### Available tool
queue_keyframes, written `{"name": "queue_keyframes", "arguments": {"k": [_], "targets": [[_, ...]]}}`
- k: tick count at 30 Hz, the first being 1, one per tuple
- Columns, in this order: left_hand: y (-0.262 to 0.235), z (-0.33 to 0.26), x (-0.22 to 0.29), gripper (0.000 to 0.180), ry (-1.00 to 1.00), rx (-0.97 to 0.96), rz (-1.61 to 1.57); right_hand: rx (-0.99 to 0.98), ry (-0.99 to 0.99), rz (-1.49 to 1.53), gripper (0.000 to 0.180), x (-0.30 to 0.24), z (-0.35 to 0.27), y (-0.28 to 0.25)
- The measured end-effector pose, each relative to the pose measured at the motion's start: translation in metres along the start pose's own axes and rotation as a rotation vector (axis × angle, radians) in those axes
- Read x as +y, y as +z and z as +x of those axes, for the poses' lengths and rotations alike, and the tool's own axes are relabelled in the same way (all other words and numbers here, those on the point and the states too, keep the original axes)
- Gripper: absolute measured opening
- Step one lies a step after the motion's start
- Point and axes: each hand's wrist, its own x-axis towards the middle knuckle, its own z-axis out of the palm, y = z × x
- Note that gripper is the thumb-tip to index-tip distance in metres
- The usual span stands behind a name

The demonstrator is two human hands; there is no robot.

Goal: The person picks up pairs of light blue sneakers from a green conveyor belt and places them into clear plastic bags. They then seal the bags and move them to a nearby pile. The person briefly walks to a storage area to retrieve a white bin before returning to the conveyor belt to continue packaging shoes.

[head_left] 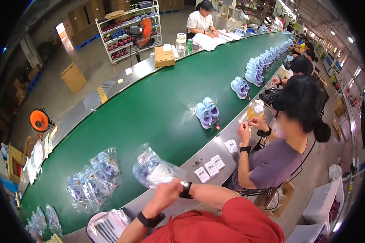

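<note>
A see-through plastic bag [144, 156] holding pale blue shoes [142, 170] and something white lies at the near edge of the green conveyor belt [150, 113]. My right hand [174, 186] is closed at the bag's near end. Pressed close beside it, my left hand [156, 201] is also closed on that end. The two hands overlap, so their exact finger grip is partly hidden. Left of them, several bagged pairs of shoes [94, 178] rest on the belt. An open case [105, 227] of flat packets sits by my left forearm.
Unbagged shoes [207, 112] stand along the belt, with a long row [267, 60] farther off. White label stacks [210, 166] lie on the metal ledge. A co-worker [271, 154] works close at my right; another person [202, 24] stands across. A cardboard box [164, 56] sits on the far edge.
</note>
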Motion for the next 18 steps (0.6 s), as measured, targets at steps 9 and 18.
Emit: {"name": "queue_keyframes", "arguments": {"k": [9, 18], "targets": [[-0.046, 0.027, -0.03, 0.01, -0.217, 0.327, 0.155, -0.2, -0.159, 0.152, 0.031, -0.051, 0.032, -0.01], [-0.079, 0.003, -0.022, 0.034, -0.246, 0.236, 0.354, -0.213, -0.119, 0.137, 0.04, -0.067, 0.15, -0.073]]}}
